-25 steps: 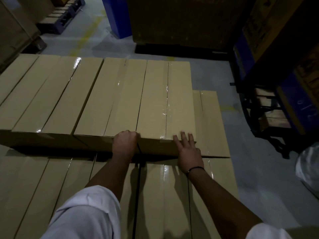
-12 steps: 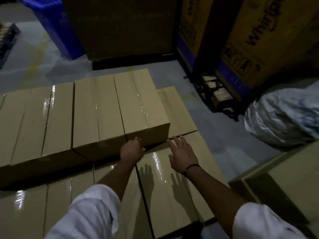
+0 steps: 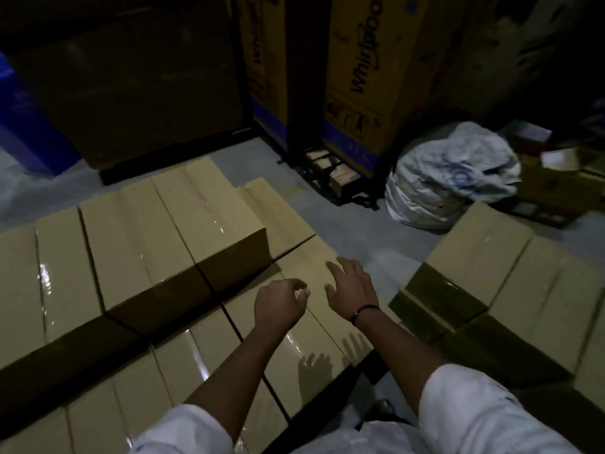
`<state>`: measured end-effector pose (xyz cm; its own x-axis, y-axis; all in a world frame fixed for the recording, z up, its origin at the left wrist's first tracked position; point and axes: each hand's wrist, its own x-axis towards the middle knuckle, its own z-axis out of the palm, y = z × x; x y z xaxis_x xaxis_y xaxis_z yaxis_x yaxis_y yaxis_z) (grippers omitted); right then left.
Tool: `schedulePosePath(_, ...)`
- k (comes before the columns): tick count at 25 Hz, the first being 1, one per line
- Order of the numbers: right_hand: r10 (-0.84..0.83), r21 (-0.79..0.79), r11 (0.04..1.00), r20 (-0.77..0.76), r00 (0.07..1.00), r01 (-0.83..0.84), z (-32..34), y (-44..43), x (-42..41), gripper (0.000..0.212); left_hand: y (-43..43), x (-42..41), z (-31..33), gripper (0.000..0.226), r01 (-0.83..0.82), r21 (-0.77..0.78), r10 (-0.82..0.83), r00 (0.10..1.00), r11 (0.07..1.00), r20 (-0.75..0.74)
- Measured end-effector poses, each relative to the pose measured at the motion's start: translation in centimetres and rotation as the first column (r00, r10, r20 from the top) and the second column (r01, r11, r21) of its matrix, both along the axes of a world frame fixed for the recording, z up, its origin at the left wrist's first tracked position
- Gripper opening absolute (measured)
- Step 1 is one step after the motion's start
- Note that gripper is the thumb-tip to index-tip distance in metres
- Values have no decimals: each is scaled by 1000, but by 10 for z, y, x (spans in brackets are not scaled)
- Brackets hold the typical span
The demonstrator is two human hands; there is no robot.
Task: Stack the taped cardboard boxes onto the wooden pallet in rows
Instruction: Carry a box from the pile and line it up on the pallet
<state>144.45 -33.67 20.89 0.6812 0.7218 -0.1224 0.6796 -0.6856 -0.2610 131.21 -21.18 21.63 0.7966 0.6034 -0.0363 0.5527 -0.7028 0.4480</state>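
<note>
Both empty, our loosely curled left hand (image 3: 281,303) and spread-fingered right hand (image 3: 353,288) hover over the bottom layer (image 3: 203,355), apparently free to fetch the next box (image 3: 481,257) at three o'clock.

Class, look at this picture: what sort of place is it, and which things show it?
Probably a warehouse: rows of taped cardboard boxes, tall Whirlpool cartons standing behind, and a bare concrete floor.

Matt brown cardboard boxes (image 3: 173,231) carry glossy clear tape strips (image 3: 209,221); the sack (image 3: 451,178) looks like crinkled white plastic.
</note>
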Motion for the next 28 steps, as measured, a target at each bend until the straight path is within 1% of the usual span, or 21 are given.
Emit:
schedulePosePath(2, -50, 17, 999, 11, 999, 50, 5, -22, 7, 56, -13, 10, 9, 31, 30, 6, -30, 998, 1000, 47)
schedulePosePath(7, -149, 38, 988, 38, 988, 147, 12, -89, 33, 55, -66, 50, 21, 29, 121, 17, -122, 988, 993, 94)
schedulePosePath(9, -201, 47, 979, 38, 979, 199, 13, -126, 49, 55, -98, 71, 22, 29, 171, 24, -172, 981, 985, 87)
schedulePosePath(11, -262, 58, 964, 5, 965, 261, 13, -166, 65, 55, -133, 92, 23, 29, 220, 18, -221, 972, 975, 76)
schedulePosePath(15, -399, 51, 915, -38, 916, 401, 10, -253, 92, 55, -207, 134, 19, 27, 326, -3, -325, 943, 945, 67)
schedulePosePath(20, -551, 57, 830, -81, 831, 555, 4, -360, 113, 56, -295, 181, 9, 32, 417, -70, -415, 909, 906, 49)
schedulePosePath(23, -629, 73, 768, -102, 771, 636, -5, -413, 120, 53, -340, 196, 3, 28, 481, -111, -482, 876, 870, 24)
schedulePosePath(26, -695, 94, 692, -181, 696, 716, -17, -443, 124, 52, -362, 203, -1, 26, 515, -163, -526, 850, 842, -34)
schedulePosePath(28, -727, 106, 636, -249, 640, 764, -25, -452, 130, 52, -361, 209, -6, 28, 536, -172, -553, 830, 827, -74)
